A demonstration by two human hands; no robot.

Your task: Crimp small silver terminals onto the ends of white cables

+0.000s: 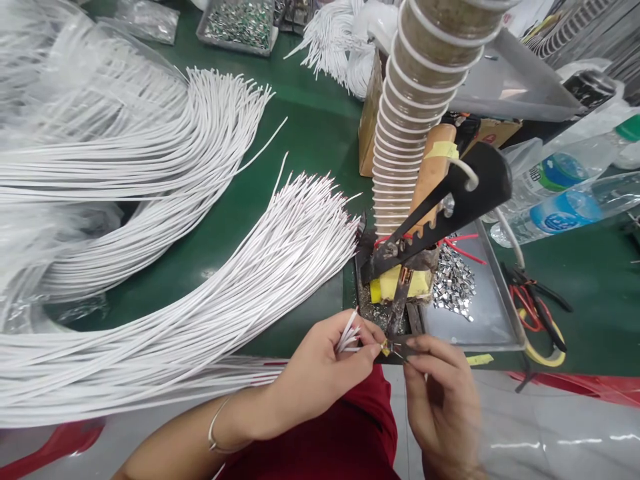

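My left hand (320,370) is closed around a small bunch of white wires (347,337), pinching one wire end at its fingertips. My right hand (440,393) is closed in a pinch on a small metal terminal (395,348) held against that wire end. The two hands meet just below the tip of a soldering iron (400,303), which rests in a black stand (450,200) above a yellow sponge (383,287). A large fan of white wires (240,280) lies on the green table to my left.
A metal tray (495,313) holds a heap of shiny terminals (453,283). A ribbed extraction hose (420,100) stands behind the iron. Pliers (537,307) with red and yellow handles lie to the right, near plastic bottles (565,207). More white wire bundles (125,147) fill the left.
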